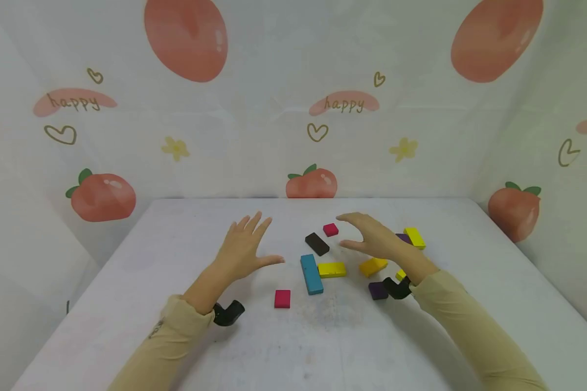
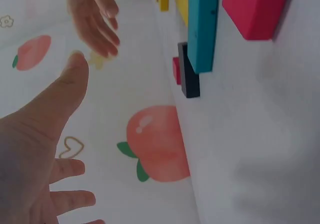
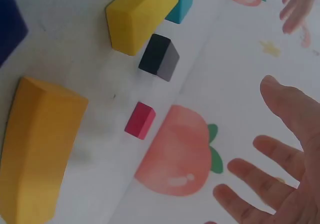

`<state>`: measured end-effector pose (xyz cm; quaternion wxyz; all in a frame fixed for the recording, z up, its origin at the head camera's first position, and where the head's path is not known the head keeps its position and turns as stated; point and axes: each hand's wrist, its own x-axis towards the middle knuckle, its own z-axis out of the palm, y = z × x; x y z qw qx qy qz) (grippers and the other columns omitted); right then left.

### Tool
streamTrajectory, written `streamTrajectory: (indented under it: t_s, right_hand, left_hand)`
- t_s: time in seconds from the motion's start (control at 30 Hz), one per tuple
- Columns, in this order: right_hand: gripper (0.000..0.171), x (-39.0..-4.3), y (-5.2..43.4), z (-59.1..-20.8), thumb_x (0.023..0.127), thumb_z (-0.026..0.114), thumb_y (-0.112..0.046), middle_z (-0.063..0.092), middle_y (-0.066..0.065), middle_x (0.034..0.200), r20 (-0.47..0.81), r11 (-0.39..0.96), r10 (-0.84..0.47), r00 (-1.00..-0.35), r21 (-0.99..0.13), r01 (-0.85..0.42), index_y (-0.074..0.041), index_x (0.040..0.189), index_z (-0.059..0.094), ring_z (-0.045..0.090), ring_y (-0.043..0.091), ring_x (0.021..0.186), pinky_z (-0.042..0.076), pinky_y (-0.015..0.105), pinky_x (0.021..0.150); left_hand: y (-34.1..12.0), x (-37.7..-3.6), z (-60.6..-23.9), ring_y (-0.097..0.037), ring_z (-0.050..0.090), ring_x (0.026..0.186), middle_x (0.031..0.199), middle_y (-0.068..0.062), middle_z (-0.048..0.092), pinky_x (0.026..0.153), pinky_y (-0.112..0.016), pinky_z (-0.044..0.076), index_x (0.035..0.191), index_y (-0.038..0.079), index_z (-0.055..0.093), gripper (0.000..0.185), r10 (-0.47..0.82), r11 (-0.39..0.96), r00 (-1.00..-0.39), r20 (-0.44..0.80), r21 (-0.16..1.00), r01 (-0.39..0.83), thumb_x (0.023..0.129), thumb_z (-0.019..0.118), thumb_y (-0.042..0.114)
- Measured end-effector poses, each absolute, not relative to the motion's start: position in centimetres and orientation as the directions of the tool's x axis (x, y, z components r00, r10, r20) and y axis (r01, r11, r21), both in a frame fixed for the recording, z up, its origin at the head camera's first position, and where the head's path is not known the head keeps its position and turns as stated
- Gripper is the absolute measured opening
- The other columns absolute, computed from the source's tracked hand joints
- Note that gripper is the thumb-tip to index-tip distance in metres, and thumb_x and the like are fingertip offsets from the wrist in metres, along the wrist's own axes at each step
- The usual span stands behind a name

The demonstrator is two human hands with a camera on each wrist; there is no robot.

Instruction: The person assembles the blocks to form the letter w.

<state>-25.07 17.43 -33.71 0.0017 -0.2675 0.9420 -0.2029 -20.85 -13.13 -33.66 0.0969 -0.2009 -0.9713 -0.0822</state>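
Both hands hover over a white table (image 1: 176, 233) scattered with coloured wooden blocks. My left hand (image 1: 247, 247) is spread flat, fingers straight, holding nothing, left of the blocks. My right hand (image 1: 369, 236) hangs open with loosely bent fingers above the blocks, nearest an orange-yellow block (image 1: 373, 266) and a small pink block (image 1: 330, 229). Between the hands lie a dark brown block (image 1: 317, 244), a long teal block (image 1: 311, 273) and a yellow block (image 1: 331, 269). The right wrist view shows the orange-yellow block (image 3: 40, 149), yellow block (image 3: 142, 16), dark block (image 3: 159, 57) and pink block (image 3: 140, 120).
A pink block (image 1: 282, 298) lies nearer me, seen close in the left wrist view (image 2: 255, 8). A purple block (image 1: 378, 290) and a yellow block (image 1: 414, 238) lie by my right wrist. Printed fabric walls (image 1: 293, 108) close in the table on three sides.
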Motion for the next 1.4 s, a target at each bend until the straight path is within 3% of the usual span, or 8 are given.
streamTrajectory:
  t_s: [0.2,0.47,0.93,1.4]
  right_hand:
    - [0.055,-26.4,16.3,-34.2,0.086,0.066,-0.023,0.051,0.014,0.137,0.080,0.725,-0.578,-0.812,-0.408,-0.555,-0.006,0.135,0.047,0.045,0.034,0.128,0.037,0.052,0.107]
    - [0.054,-27.9,15.1,-35.0,0.087,0.065,-0.020,0.051,0.017,0.136,0.006,0.685,-0.629,-0.778,-0.469,-0.557,-0.003,0.134,0.046,0.047,0.035,0.125,0.040,0.051,0.105]
    - [0.053,-28.7,13.7,-36.0,0.086,0.066,-0.020,0.049,0.014,0.138,-0.126,0.712,-0.627,-0.769,-0.494,-0.499,-0.009,0.135,0.047,0.048,0.032,0.123,0.040,0.050,0.106]
    - [0.054,-29.1,13.4,-36.4,0.086,0.067,-0.019,0.050,0.016,0.135,-0.120,0.694,-0.672,-0.731,-0.445,-0.566,-0.007,0.134,0.046,0.051,0.032,0.116,0.041,0.048,0.104]
  left_hand:
    - [-11.9,-20.8,-33.9,-0.037,0.035,0.137,0.151,-0.017,0.030,0.111,-0.051,0.032,0.147,0.010,0.028,0.092,0.422,0.858,-0.898,0.124,0.265,0.440,0.077,0.066,0.057]
    - [-10.3,-20.8,-34.7,-0.034,0.036,0.136,0.150,-0.013,0.034,0.108,-0.053,0.036,0.147,0.015,0.030,0.087,0.445,0.834,-0.896,0.014,0.357,0.420,0.078,0.067,0.053]
    - [-7.8,-21.0,-36.7,-0.034,0.039,0.133,0.147,-0.013,0.039,0.107,-0.052,0.037,0.143,0.013,0.037,0.084,0.528,0.815,-0.841,-0.116,0.350,0.463,0.077,0.069,0.053]
    - [-6.8,-20.8,-37.8,-0.034,0.045,0.127,0.143,-0.016,0.042,0.107,-0.046,0.039,0.141,0.010,0.040,0.087,0.571,0.805,-0.815,-0.104,0.269,0.529,0.074,0.070,0.056]
